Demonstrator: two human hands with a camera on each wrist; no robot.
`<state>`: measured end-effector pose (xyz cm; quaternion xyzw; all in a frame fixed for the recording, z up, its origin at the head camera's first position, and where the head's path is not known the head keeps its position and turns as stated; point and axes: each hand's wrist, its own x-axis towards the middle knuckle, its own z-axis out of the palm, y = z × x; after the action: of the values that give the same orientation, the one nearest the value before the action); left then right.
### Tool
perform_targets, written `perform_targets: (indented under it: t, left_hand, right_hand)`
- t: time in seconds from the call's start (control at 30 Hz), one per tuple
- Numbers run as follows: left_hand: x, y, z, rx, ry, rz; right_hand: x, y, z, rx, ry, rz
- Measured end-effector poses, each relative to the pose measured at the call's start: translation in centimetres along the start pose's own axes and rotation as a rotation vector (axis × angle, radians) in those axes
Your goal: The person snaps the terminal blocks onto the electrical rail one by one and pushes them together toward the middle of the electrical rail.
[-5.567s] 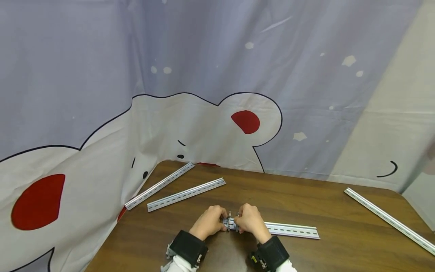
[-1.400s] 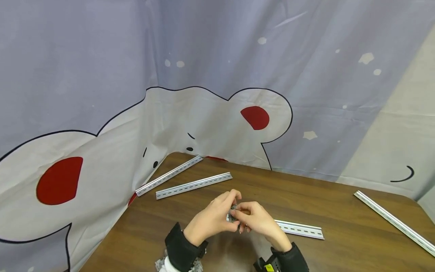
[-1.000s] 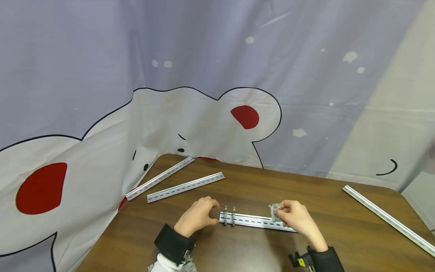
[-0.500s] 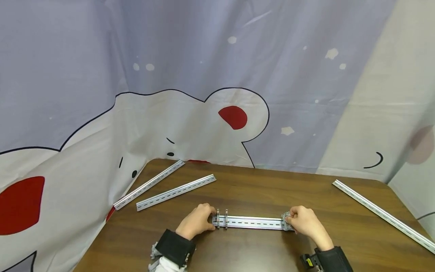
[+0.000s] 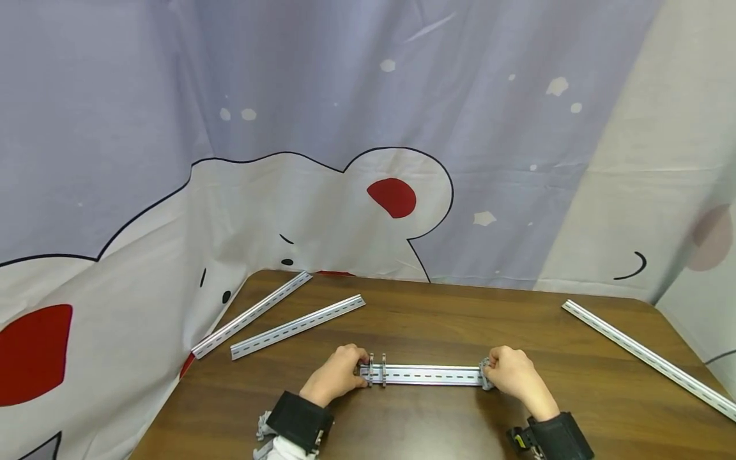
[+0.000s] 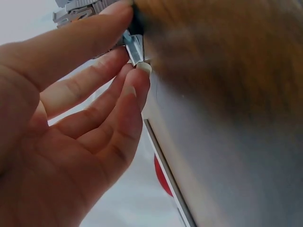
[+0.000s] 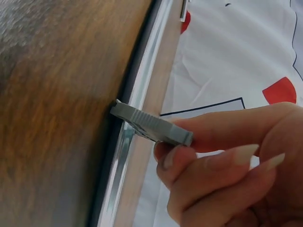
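Metal slotted rail point(image 5: 428, 375) lies flat on wooden table point(image 5: 437, 319), near edge, centre. Left hand point(image 5: 336, 374) pinches rail's left end beside two grey clips point(image 5: 376, 370) already on it. Right hand point(image 5: 514, 374) pinches a grey clip point(image 7: 151, 125) against rail's right end. Three spare rails point(image 5: 296, 326) lie farther off.

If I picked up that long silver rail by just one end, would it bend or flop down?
Probably not. The rail between the left hand and right hand looks like folded metal with raised edges, so it likely stays stiff. Being thin and slotted, it seems light. On the smooth table it might slide easily when pushed.
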<state>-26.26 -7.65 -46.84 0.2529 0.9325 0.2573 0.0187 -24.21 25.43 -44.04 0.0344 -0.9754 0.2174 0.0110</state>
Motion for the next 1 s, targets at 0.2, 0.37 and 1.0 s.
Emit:
perform_targets:
  t: [0.2, 0.37, 1.0]
  left_hand:
    - [0.1, -0.2, 0.0, -0.011, 0.014, -0.037]
    - [0.0, 0.0, 0.3, 0.003, 0.019, -0.044]
    - [0.1, -0.2, 0.1, -0.077, 0.016, -0.033]
  right_hand:
    - [0.6, -0.4, 0.0, 0.017, -0.032, -0.017]
    - [0.8, -0.6, 0.2, 0.026, -0.069, -0.008]
    - [1.1, -2.2, 1.4, 0.062, -0.071, -0.032]
